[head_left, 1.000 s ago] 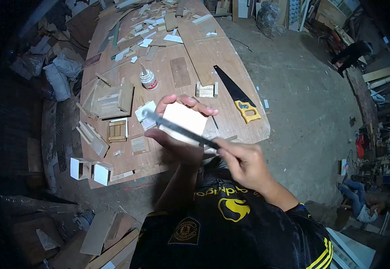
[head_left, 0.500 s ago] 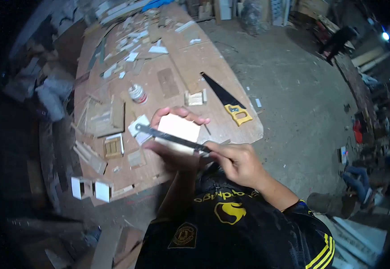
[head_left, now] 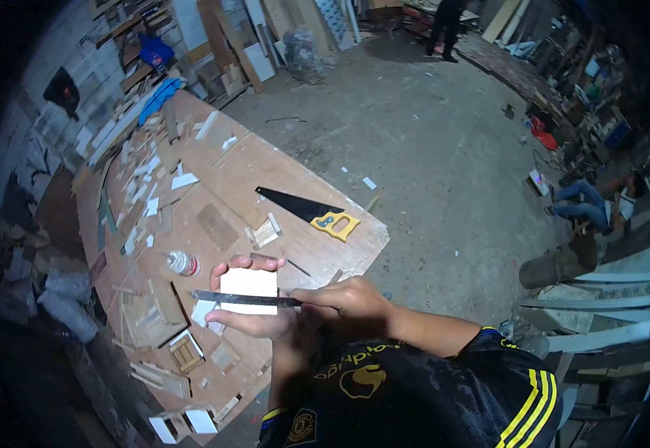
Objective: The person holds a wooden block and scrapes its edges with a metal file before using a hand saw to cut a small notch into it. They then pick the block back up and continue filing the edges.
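My left hand (head_left: 254,322) holds a bright white block (head_left: 249,282) from below and behind, with fingertips over its far edge and the thumb along the near side. A thin dark metal blade (head_left: 224,298) lies across the block, its far end sticking out to the left. My right hand (head_left: 349,300) is wrapped round the blade's right end. Just beyond my hands a thin dark rod (head_left: 299,267) rests on the wooden table (head_left: 265,164). Glare hides the details of the block's surface.
A handsaw (head_left: 336,222) with a yellow handle, a glue bottle (head_left: 182,263), a small wooden frame (head_left: 265,233) and wooden boxes (head_left: 153,317) sit on the table with scattered offcuts. One person (head_left: 446,30) stands far off; another (head_left: 597,205) sits at the right.
The view has swung to the right. The blade now lies nearly level across the block instead of slanting, and the left thumb shows at the near side.
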The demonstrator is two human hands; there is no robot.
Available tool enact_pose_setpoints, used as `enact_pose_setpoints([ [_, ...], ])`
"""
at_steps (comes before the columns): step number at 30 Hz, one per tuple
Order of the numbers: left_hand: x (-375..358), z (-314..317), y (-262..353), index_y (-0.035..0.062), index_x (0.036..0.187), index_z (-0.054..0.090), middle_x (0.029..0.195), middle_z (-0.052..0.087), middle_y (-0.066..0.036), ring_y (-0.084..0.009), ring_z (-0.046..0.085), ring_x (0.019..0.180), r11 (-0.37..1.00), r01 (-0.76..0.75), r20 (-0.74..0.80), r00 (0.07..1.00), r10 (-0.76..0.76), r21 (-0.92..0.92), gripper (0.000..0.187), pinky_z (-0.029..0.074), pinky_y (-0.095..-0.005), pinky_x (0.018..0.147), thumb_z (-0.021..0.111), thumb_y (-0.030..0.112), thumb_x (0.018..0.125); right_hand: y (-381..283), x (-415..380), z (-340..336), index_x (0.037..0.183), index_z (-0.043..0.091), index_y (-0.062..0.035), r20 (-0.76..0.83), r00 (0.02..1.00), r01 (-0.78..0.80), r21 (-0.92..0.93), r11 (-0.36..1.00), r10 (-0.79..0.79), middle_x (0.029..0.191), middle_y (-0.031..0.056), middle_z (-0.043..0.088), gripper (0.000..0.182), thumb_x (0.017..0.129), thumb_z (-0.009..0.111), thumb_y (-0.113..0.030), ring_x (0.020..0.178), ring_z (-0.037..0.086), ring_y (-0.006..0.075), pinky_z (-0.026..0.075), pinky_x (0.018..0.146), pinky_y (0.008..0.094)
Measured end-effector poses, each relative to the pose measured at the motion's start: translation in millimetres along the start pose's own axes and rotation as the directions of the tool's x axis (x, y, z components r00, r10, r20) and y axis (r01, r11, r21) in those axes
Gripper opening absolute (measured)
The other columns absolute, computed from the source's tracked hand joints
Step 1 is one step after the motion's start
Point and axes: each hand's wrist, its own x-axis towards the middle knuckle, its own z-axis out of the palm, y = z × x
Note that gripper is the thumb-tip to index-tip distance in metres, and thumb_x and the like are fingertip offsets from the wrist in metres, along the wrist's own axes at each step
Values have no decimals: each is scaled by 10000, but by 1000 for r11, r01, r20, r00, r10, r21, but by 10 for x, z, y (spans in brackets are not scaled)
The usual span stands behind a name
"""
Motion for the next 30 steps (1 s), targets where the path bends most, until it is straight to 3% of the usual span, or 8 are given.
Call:
enact_pose_setpoints([
  [3,78,87,-16,46,1228,460,977,569,-136,-289,624,715,1000,26,-145,989,-25,3,758,550,-464,659,281,706,902,-48,-41,-33,1145,664,-122,35,998,-58,27,998,57,713,150,657,336,814,634,-75,590,652,300,514,540,367],
  [5,109,40,-31,46,1236,453,1006,571,-149,-300,633,740,1000,31,-5,999,-31,4,762,557,-475,691,310,711,892,7,-105,28,1246,606,-216,-24,994,-104,28,994,104,705,109,651,396,853,602,-175,594,640,281,493,537,358],
  [8,117,52,-47,56,1271,424,1072,574,-163,-313,653,787,989,90,111,991,-78,-113,774,558,-496,733,347,717,878,-27,-23,-35,1198,641,-195,-141,983,-116,10,993,116,752,145,664,325,875,610,-213,618,645,314,502,552,384],
  [11,107,156,-81,62,1279,415,1070,573,-155,-306,655,799,993,99,8,995,-99,-65,773,558,-493,735,335,720,880,-30,43,-67,1162,666,-183,-199,969,-157,-34,987,148,777,150,670,289,885,606,-234,639,651,323,507,560,386],
  [15,238,115,-36,65,1266,445,1044,570,-137,-305,655,809,995,82,-60,994,-86,-64,725,558,-488,750,294,681,914,-66,76,0,1124,676,-99,-164,984,-83,-34,996,76,787,171,677,258,888,616,-184,641,666,310,533,595,361],
  [17,252,55,-15,56,1259,456,1034,569,-134,-305,651,803,994,65,-23,997,-68,-87,717,548,-491,755,283,666,926,-41,57,53,1154,673,-216,-74,990,-120,-42,992,117,817,159,680,279,884,604,-236,656,657,329,520,568,402],
  [25,251,-74,102,58,1248,440,1010,566,-112,-241,619,756,992,21,-172,985,0,122,734,523,-487,762,242,686,922,-2,267,167,1161,668,-210,-99,993,-63,-3,998,62,839,149,682,303,862,627,-183,664,658,317,516,564,387],
  [30,262,-161,164,32,1249,449,1018,589,-149,-261,641,721,994,-19,-172,984,38,110,788,564,-455,710,238,709,905,105,440,164,1190,648,-229,64,998,-15,-18,1000,16,823,121,681,366,830,639,-165,674,654,306,514,566,372],
])
